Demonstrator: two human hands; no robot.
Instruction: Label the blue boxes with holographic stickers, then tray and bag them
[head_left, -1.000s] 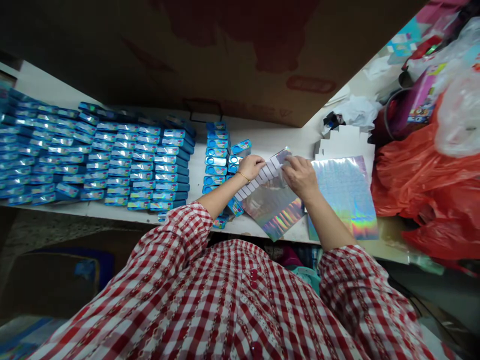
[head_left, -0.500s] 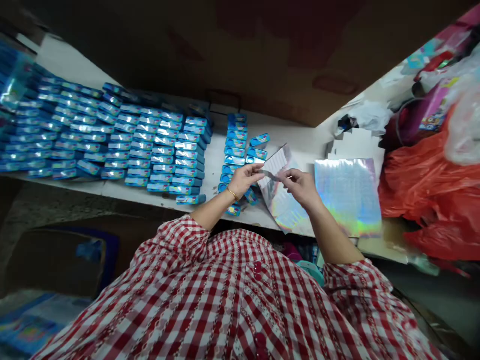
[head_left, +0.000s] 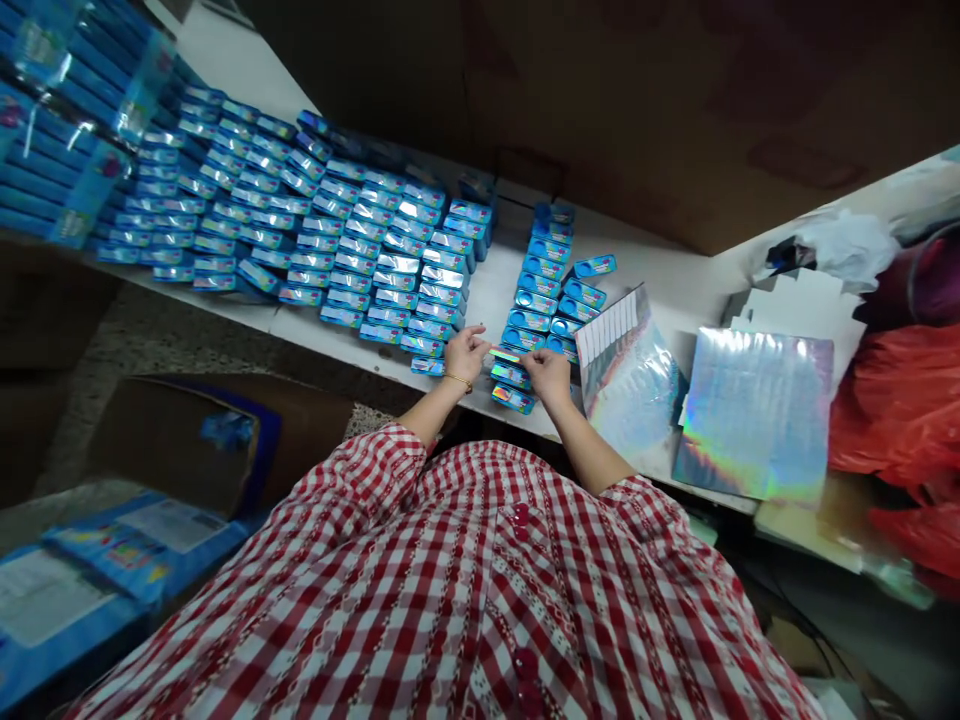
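A narrow shiny sticker strip (head_left: 507,355) is stretched between my two hands, over the front part of a row of small blue boxes (head_left: 536,285). My left hand (head_left: 466,355) pinches its left end, a thin bracelet round the wrist. My right hand (head_left: 549,374) pinches the other end, close to the boxes. Just under the strip lie blue boxes with a rainbow glint (head_left: 513,398). To the right of my right hand a holographic sticker sheet (head_left: 630,375) lies at an angle, with pale strips along its upper left part.
Many stacked blue boxes (head_left: 360,240) fill the table's left side. A second holographic sheet (head_left: 757,410) lies at the right, near red plastic bags (head_left: 900,420). A large cardboard box (head_left: 600,110) stands along the back. Larger blue packages (head_left: 112,570) sit low at the left.
Both hands have moved left from the sticker sheet to the row of blue boxes, carrying the strip, which is now held straight between them. The view has shifted left.
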